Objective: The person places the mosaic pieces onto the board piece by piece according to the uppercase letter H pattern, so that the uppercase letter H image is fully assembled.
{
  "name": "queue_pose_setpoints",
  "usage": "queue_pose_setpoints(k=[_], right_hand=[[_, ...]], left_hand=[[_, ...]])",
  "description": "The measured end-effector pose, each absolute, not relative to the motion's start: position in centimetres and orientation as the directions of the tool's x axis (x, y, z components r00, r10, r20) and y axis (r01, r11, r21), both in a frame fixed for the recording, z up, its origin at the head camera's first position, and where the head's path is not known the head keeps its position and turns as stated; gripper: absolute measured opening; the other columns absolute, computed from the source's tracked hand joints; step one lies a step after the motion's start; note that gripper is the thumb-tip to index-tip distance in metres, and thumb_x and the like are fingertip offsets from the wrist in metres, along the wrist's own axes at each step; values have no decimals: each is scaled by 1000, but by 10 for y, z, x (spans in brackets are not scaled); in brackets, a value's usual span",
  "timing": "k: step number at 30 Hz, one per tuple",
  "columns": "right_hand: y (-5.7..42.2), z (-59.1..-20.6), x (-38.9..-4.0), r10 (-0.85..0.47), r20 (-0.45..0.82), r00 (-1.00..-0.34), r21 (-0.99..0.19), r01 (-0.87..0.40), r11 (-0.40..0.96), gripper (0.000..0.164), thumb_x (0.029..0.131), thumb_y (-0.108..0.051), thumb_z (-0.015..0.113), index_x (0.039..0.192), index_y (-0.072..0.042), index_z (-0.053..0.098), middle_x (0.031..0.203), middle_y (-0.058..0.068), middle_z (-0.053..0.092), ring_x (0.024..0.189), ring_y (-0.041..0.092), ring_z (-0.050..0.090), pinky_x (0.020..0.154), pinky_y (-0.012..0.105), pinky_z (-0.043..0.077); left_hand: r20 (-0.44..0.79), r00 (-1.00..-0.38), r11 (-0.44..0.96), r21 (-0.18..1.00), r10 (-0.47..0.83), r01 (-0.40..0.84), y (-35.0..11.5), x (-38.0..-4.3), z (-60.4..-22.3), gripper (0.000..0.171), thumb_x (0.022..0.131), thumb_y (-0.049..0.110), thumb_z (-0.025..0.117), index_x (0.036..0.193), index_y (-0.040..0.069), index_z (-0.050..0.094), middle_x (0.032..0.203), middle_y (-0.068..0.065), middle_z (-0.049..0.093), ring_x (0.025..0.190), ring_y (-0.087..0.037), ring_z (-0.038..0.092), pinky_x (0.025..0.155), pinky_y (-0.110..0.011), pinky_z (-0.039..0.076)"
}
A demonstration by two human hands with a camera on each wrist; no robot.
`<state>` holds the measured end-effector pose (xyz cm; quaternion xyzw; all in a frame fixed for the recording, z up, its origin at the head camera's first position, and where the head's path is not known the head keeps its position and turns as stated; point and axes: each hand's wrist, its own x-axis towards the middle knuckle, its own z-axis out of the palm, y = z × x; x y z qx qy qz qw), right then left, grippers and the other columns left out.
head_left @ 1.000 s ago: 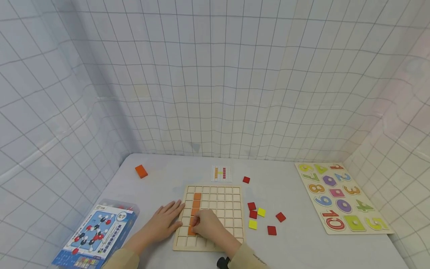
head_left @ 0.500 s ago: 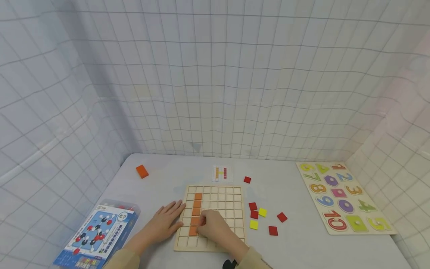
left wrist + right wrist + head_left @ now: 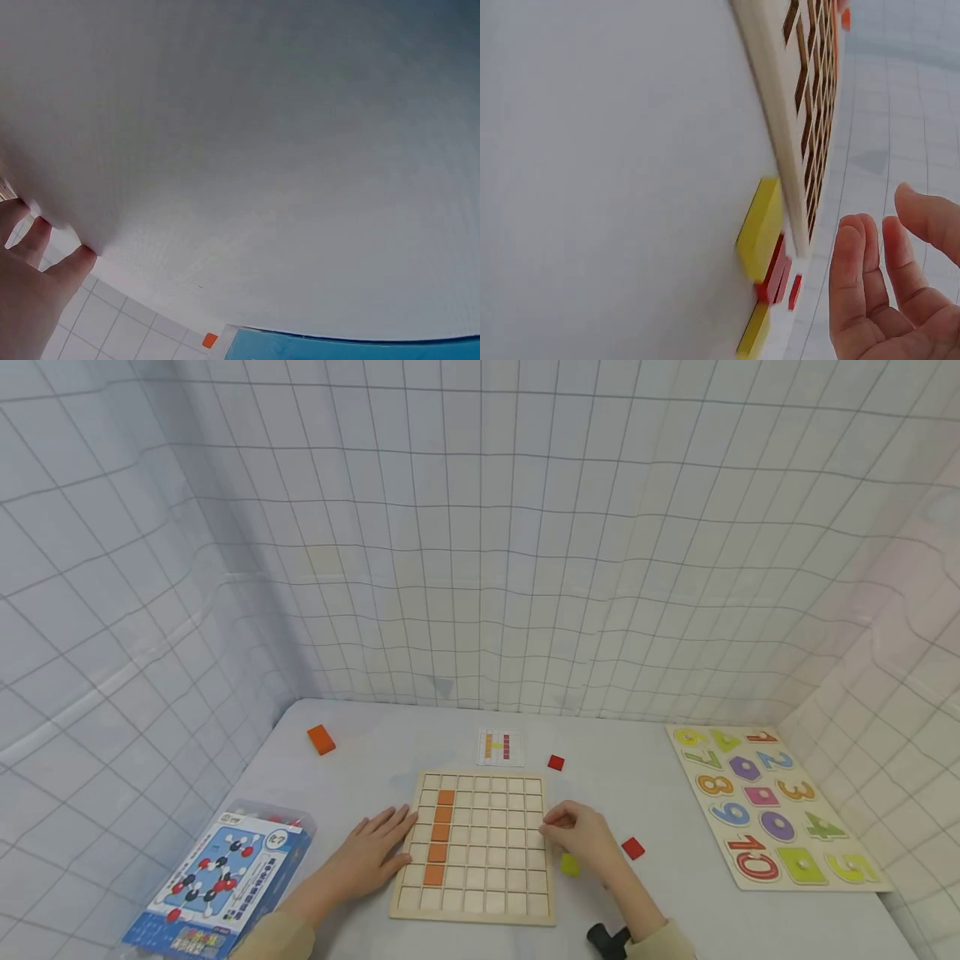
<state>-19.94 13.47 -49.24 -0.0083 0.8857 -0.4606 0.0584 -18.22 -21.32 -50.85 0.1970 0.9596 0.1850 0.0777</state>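
A wooden grid board (image 3: 491, 839) lies flat, with a column of several orange square tiles (image 3: 441, 832) in its second column from the left. My left hand (image 3: 363, 858) lies spread beside the board, fingertips touching its left edge. My right hand (image 3: 585, 837) hovers at the board's right edge, over loose tiles that it partly hides. In the right wrist view its thumb and fingers stand apart with nothing between them. Below it in the head view a yellow tile (image 3: 570, 864) shows, and in the right wrist view red tiles (image 3: 773, 277) lie next to a yellow one.
Beyond the board lie a small pattern card (image 3: 500, 748) and a red tile (image 3: 556, 762). Another red tile (image 3: 633, 847) is right of my wrist. An orange stack (image 3: 322, 740) sits far left, a blue-and-white box (image 3: 225, 877) near left, a number puzzle (image 3: 776, 806) at right.
My right hand has left the lowest orange tile on the board and moved right to the loose red and yellow tiles. My left hand stays at the board's left edge.
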Motion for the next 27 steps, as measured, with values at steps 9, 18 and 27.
queue_pose_setpoints(k=[9,18,27], right_hand=[[184,-501,-204,85,-151,-985,-768,171,617,17,87,-17,74,100,-7,68,92,3,68,81,15,60,69,27,56],[195,-498,-205,77,-161,-984,-761,173,625,21,88,-14,74,104,-3,66,95,6,69,83,16,61,75,33,59],[188,-500,-204,80,-181,-980,-720,188,669,22,85,-10,76,103,-2,66,94,7,67,84,18,59,77,33,58]], left_hand=[[-71,-912,857,380,404,349,-214,-182,-511,61,99,35,58,151,8,40,157,-17,36,146,-43,30,114,-68,21],[-67,-911,854,381,408,354,-214,-183,-510,61,98,34,59,150,7,40,157,-18,36,145,-43,30,114,-69,22],[-64,-909,853,378,412,360,-215,-184,-513,61,99,35,58,150,7,40,157,-17,36,145,-43,30,114,-69,22]])
